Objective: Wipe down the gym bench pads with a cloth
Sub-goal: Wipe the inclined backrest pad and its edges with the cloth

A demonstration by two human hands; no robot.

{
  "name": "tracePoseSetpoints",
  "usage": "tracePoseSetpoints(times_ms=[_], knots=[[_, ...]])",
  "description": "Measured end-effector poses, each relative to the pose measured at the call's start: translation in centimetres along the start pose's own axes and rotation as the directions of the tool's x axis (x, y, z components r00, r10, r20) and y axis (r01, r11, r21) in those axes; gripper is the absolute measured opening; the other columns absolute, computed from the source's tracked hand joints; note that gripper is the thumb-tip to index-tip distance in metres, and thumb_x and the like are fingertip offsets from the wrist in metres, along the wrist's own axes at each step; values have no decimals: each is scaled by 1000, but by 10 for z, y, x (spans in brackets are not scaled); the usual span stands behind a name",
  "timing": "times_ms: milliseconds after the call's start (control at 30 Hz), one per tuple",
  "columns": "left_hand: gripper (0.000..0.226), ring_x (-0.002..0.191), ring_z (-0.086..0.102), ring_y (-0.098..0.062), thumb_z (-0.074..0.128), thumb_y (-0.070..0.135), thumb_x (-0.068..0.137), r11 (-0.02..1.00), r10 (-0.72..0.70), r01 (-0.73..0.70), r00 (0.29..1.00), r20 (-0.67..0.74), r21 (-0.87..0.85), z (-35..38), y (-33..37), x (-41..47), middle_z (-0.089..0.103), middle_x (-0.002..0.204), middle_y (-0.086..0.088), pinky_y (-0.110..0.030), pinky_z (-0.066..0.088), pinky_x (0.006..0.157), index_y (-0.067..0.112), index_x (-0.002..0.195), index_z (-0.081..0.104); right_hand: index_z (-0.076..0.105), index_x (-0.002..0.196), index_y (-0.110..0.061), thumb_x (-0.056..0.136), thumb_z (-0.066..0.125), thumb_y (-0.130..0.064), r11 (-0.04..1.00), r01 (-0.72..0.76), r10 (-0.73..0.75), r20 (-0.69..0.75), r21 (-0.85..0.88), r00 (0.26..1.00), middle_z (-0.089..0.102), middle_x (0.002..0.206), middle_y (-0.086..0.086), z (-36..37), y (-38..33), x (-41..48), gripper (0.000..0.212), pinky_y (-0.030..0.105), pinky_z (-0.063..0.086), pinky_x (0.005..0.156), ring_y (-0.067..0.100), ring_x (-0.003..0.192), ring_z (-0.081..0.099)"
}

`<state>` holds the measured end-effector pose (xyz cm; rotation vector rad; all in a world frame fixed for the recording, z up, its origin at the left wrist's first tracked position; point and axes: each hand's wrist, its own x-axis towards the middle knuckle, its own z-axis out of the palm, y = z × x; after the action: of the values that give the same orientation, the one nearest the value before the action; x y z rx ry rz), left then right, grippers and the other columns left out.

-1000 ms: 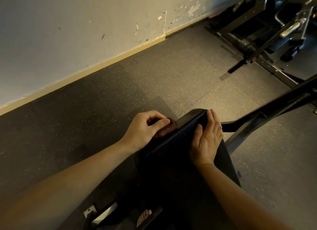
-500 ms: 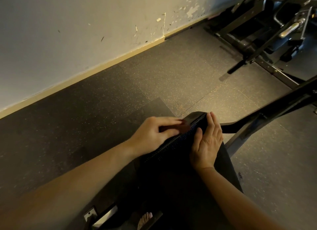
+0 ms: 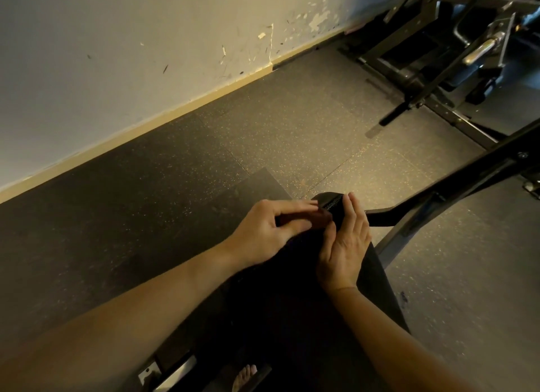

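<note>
I am gripping the cloth (image 3: 317, 220) in my left hand (image 3: 263, 234), apparently wiping the top edge of the bench pad (image 3: 292, 289), while my right hand (image 3: 344, 245), fingers straight, is bracing its corner; finishing calls for lifting that hand clear.

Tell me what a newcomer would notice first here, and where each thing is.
At centre, the left hand pinches a dark cloth against the far end of the black bench pad, while the right hand lies flat along the pad's side. Beyond them, chipped paint scars the pale wall at the top. A metal weight machine fills the upper right corner.
</note>
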<state>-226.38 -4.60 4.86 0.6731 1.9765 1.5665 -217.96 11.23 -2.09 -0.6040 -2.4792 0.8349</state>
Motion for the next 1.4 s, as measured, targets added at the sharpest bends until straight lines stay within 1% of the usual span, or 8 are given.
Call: tracePoseSetpoints(times_ms=[133, 333, 533, 767, 967, 1100, 1233, 1400], knots=[[30, 108, 72, -12, 66, 8, 97, 971, -128, 119, 991, -29, -209, 3, -7, 23, 77, 114, 0, -36, 55, 103, 11, 126, 72, 30, 155, -18, 104, 31, -39, 1000, -2, 2, -2, 14, 1000, 29, 162, 3, -1, -1, 0, 56, 57, 23, 121, 20, 152, 25], [38, 122, 65, -10, 68, 2, 92, 994, -75, 76, 997, 19, -76, -35, -20, -62, 71, 127, 11, -25, 50, 105, 19, 125, 71, 27, 157, -20, 104, 32, -40, 1000, 3, -3, 16, -3, 1000, 26, 163, 0, 0, 2, 0, 56, 57, 22, 121, 20, 152, 23], [32, 117, 65, 1, 69, 11, 95, 999, 3, -2, 1000, -29, 46, 10, 1, 28, 72, 124, 9, -18, 49, 103, 15, 127, 72, 30, 156, -20, 103, 32, -41, 999, 0, 0, 10, 32, 1000, 28, 163, -1, -1, -1, -1, 57, 55, 24, 121, 19, 152, 24], [19, 78, 71, -16, 67, 20, 98, 943, -333, 330, 939, -81, -48, 4, 11, 82, 75, 90, -6, -20, 52, 60, 11, 112, 76, 36, 152, -28, 102, 42, -40, 979, -68, 56, 69, 190, 996, 34, 159, -8, -13, -3, 1, 52, 49, 25, 122, 12, 148, 29], [21, 87, 72, -28, 64, 26, 98, 875, -378, 336, 924, -61, -348, -2, 59, 52, 73, 102, -17, -35, 57, 74, 12, 114, 69, 61, 125, -32, 101, 60, -21, 859, -222, 114, 249, 461, 962, 61, 125, -20, -82, -15, 40, 27, 36, 48, 108, -6, 120, 55], [35, 110, 69, -37, 59, 31, 100, 799, -390, 382, 917, 83, -464, 41, 108, 35, 70, 120, -22, -52, 59, 91, 10, 127, 65, 65, 125, -15, 97, 63, -21, 600, -330, 4, 410, 729, 912, 71, 117, 1, -142, -31, 64, 29, 20, 55, 85, 6, 108, 67], [34, 112, 69, -37, 60, 30, 101, 749, -411, 385, 908, 78, -539, 98, 134, 26, 71, 119, -24, -55, 55, 98, 8, 126, 66, 70, 112, -9, 96, 64, -18, 548, -364, -11, 442, 753, 897, 75, 97, 3, -178, -11, 71, 20, 25, 55, 81, 13, 95, 70], [20, 105, 67, -17, 58, 34, 102, 925, -257, 358, 840, -477, 131, 132, 112, 16, 69, 114, 0, -39, 56, 94, 21, 116, 61, 67, 111, -11, 95, 68, -19, 506, -524, 144, 531, 686, 835, 73, 105, 12, -208, 61, 76, 18, 38, 58, 89, 26, 102, 71]])
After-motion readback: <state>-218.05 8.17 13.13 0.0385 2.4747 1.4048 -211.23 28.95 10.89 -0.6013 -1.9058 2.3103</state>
